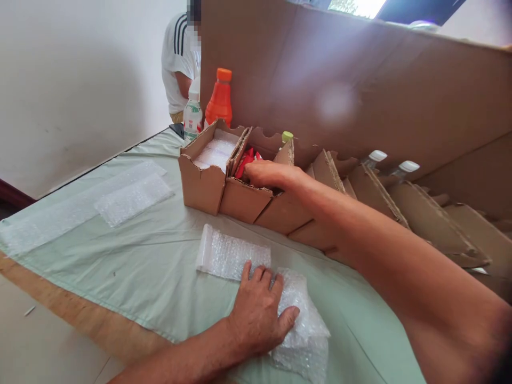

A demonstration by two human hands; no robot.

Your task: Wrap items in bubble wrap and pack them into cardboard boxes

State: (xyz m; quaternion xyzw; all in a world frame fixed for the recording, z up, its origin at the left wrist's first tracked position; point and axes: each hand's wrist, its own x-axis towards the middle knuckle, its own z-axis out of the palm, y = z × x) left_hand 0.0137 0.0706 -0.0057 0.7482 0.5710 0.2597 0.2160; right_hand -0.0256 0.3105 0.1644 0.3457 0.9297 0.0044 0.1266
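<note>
My left hand (260, 309) lies spread on the table, fingers apart, resting on bubble wrap. One flat bubble wrap piece (234, 253) sits under its fingertips, and a crumpled bubble wrap piece (304, 325) is beside and under the thumb. My right hand (264, 174) reaches into a cardboard compartment (246, 200). Its fingers are curled at a red packet (248, 160) inside; the fingertips are hidden, so I cannot tell whether they grip it. Left of that compartment stands a cardboard box (203, 184) with folded bubble wrap (217, 149) in it.
More bubble wrap strips (134, 198) lie on the green tablecloth (132, 266) at left. An orange bottle (220, 101) and a clear bottle (193, 117) stand behind the boxes. A tall cardboard panel (340, 69) rises behind slanted cardboard bins (424, 218). A person in white (176, 69) is at the back.
</note>
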